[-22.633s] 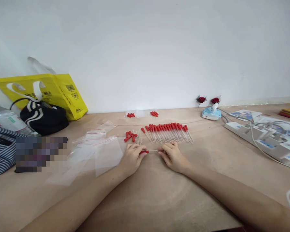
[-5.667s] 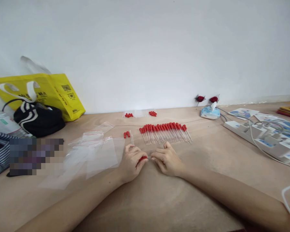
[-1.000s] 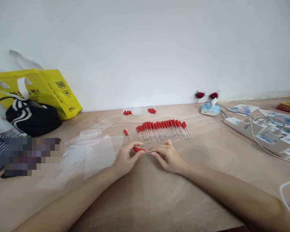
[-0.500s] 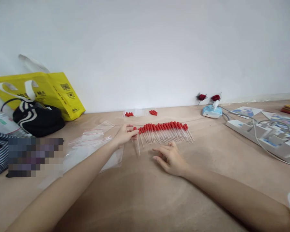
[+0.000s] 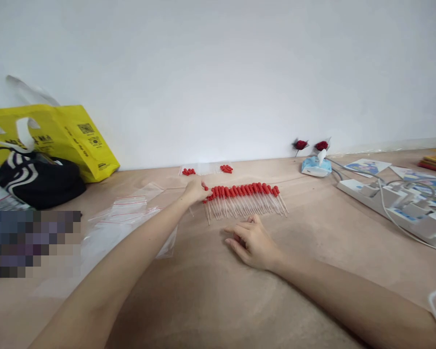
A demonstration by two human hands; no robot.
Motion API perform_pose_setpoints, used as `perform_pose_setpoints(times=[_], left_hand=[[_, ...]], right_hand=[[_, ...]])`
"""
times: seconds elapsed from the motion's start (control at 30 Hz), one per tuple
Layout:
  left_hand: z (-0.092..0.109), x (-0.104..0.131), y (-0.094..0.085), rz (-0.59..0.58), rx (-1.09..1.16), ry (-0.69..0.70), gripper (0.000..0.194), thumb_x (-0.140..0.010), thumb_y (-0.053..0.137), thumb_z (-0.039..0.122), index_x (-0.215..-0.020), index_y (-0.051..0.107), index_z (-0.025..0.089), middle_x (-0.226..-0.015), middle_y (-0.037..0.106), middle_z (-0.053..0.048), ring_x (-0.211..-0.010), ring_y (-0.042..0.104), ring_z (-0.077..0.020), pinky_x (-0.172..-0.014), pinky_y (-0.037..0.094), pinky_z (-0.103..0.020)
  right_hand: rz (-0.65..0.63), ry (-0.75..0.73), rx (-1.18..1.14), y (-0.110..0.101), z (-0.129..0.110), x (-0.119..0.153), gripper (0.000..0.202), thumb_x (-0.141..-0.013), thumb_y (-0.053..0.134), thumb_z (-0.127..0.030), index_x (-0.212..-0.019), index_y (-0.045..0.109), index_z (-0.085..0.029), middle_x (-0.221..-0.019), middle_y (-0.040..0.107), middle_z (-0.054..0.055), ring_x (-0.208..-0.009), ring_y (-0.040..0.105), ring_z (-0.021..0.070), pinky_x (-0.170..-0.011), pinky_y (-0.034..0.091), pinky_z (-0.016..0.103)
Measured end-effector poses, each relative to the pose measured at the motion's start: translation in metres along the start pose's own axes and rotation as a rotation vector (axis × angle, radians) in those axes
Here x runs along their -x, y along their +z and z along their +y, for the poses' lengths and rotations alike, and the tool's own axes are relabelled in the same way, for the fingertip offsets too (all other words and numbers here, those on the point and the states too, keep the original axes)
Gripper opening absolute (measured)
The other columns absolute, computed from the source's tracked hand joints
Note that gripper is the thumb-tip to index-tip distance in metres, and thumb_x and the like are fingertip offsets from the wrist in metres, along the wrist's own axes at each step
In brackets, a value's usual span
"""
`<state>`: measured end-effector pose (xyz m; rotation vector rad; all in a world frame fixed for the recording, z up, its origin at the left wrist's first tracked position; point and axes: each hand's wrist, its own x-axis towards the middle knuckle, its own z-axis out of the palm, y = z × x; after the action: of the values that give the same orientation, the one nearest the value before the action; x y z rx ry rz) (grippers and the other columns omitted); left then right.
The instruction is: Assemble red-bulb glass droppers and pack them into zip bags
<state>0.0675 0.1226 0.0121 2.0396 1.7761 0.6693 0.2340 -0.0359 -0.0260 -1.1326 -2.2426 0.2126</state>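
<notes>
A row of red-headed sticks (image 5: 245, 191) lies side by side on the table, their thin pale stems pointing toward me. My left hand (image 5: 197, 191) is at the row's left end, its fingers closed at a red-headed stick; the fingertips partly hide the red tips there. Just in front of the row, my right hand (image 5: 250, 241) rests on the table with fingers loosely bent and apart, holding nothing. Behind the row lies a clear bag (image 5: 208, 168) with small red pieces (image 5: 225, 168) at its ends.
Clear zip bags (image 5: 127, 218) spread under and beside my left forearm. A yellow bag (image 5: 90, 140) and a black pouch (image 5: 47, 177) stand at the left. To the right are a tissue pack (image 5: 317, 166), two red flowers (image 5: 301, 144) and a power strip (image 5: 388, 203) with cables.
My left hand has moved slightly up against the row's left end, bringing its stick closer to the others. My right hand stays much the same. The view has shifted a little.
</notes>
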Motion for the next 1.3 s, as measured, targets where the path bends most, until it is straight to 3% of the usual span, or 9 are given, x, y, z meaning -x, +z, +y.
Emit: perform_pose_setpoints(times=[0.17, 0.37, 0.47, 0.6, 0.73, 0.9, 1.07, 1.2, 1.3], left_hand=[[0.000, 0.000, -0.006, 0.049, -0.122, 0.051, 0.024, -0.059, 0.068, 0.022, -0.077, 0.054, 0.015, -0.066, 0.061, -0.002, -0.064, 0.059, -0.0178, -0.060, 0.041, -0.024], [-0.027, 0.008, -0.039, 0.112, -0.222, 0.022, 0.008, -0.065, 0.062, 0.021, -0.069, 0.056, 0.018, -0.069, 0.061, -0.002, -0.073, 0.058, -0.0197, -0.065, 0.040, -0.025], [-0.045, 0.014, -0.050, 0.076, -0.234, -0.035, 0.009, -0.062, 0.063, 0.019, -0.060, 0.055, 0.018, -0.059, 0.059, -0.001, -0.065, 0.057, -0.0196, -0.058, 0.039, -0.024], [-0.060, 0.016, -0.045, -0.018, -0.181, -0.101, 0.014, -0.060, 0.066, 0.025, -0.055, 0.055, 0.018, -0.045, 0.055, 0.002, -0.047, 0.053, -0.0154, -0.047, 0.036, -0.022], [-0.061, 0.013, -0.036, -0.053, -0.104, -0.134, 0.016, -0.059, 0.067, 0.026, -0.054, 0.054, 0.018, -0.040, 0.053, 0.003, -0.041, 0.050, -0.0126, -0.043, 0.035, -0.020], [-0.058, 0.015, -0.036, -0.031, 0.016, -0.139, 0.017, -0.055, 0.069, 0.022, -0.052, 0.053, 0.017, -0.039, 0.052, 0.004, -0.042, 0.051, -0.0126, -0.043, 0.037, -0.020], [-0.053, 0.027, -0.047, 0.086, 0.163, -0.107, 0.017, -0.055, 0.067, 0.018, -0.064, 0.051, 0.016, -0.049, 0.056, 0.003, -0.049, 0.056, -0.0129, -0.048, 0.042, -0.021], [-0.043, 0.055, -0.056, 0.175, 0.298, -0.045, 0.023, -0.059, 0.061, 0.018, -0.078, 0.048, 0.018, -0.068, 0.059, 0.003, -0.062, 0.060, -0.0126, -0.057, 0.045, -0.022], [-0.036, 0.084, -0.053, 0.052, 0.459, 0.026, 0.021, -0.058, 0.061, 0.021, -0.073, 0.047, 0.017, -0.070, 0.060, 0.002, -0.067, 0.061, -0.0131, -0.065, 0.045, -0.024]], right_hand=[[-0.007, -0.002, 0.019, -0.001, -0.001, 0.000, 0.021, -0.081, 0.046, -0.023, -0.098, 0.057, -0.018, -0.072, 0.063, 0.001, -0.066, 0.052, 0.0119, -0.071, 0.020, 0.029], [0.042, 0.081, 0.132, 0.000, 0.000, -0.008, 0.015, -0.080, 0.047, -0.025, -0.083, 0.060, -0.019, -0.069, 0.063, 0.000, -0.064, 0.052, 0.0114, -0.067, 0.017, 0.030], [0.055, 0.197, 0.209, 0.007, -0.003, -0.032, 0.017, -0.079, 0.046, -0.028, -0.076, 0.059, -0.018, -0.074, 0.065, 0.001, -0.068, 0.053, 0.0128, -0.068, 0.017, 0.031], [0.007, 0.312, 0.266, 0.025, -0.016, -0.081, 0.023, -0.078, 0.045, -0.034, -0.080, 0.060, -0.017, -0.083, 0.066, 0.006, -0.078, 0.056, 0.0176, -0.074, 0.019, 0.035], [-0.093, 0.388, 0.280, 0.045, -0.030, -0.118, 0.028, -0.076, 0.046, -0.035, -0.083, 0.063, -0.014, -0.084, 0.066, 0.012, -0.080, 0.058, 0.0217, -0.078, 0.021, 0.039], [-0.226, 0.461, 0.294, 0.058, -0.036, -0.136, 0.025, -0.079, 0.042, -0.022, -0.085, 0.065, -0.015, -0.087, 0.066, 0.014, -0.084, 0.058, 0.0224, -0.082, 0.019, 0.042], [-0.256, 0.457, 0.339, 0.057, -0.045, -0.141, 0.033, -0.086, 0.032, -0.018, -0.092, 0.064, -0.016, -0.089, 0.066, 0.016, -0.087, 0.058, 0.0235, -0.081, 0.021, 0.044], [-0.175, 0.403, 0.379, 0.035, -0.039, -0.120, 0.030, -0.085, 0.034, -0.017, -0.092, 0.063, -0.012, -0.089, 0.065, 0.017, -0.087, 0.056, 0.0237, -0.079, 0.025, 0.041], [-0.089, 0.239, 0.393, 0.011, -0.017, -0.080, 0.023, -0.084, 0.040, -0.020, -0.087, 0.060, -0.010, -0.088, 0.064, 0.015, -0.083, 0.055, 0.0228, -0.072, 0.030, 0.035]])
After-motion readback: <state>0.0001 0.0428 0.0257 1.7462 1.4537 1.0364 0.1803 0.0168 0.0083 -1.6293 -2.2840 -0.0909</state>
